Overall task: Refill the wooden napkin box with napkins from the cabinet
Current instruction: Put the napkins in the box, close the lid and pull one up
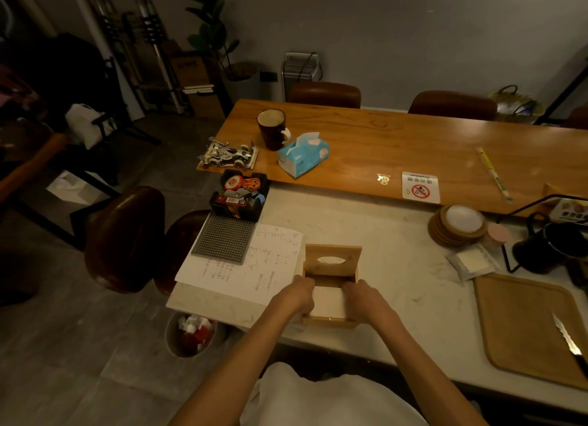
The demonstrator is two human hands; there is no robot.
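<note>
the wooden box (329,323) is sitting near the front edge of the pale table (397,266), its lid (332,254) standing upright. a white stack of napkins (327,301) is lying inside, and the left hand (300,294) and right hand (366,298) are gripping its two sides, curling down into the box.

Dim warm indoor light; dark left side; wide-angle bending at edges; slight softness.
</note>
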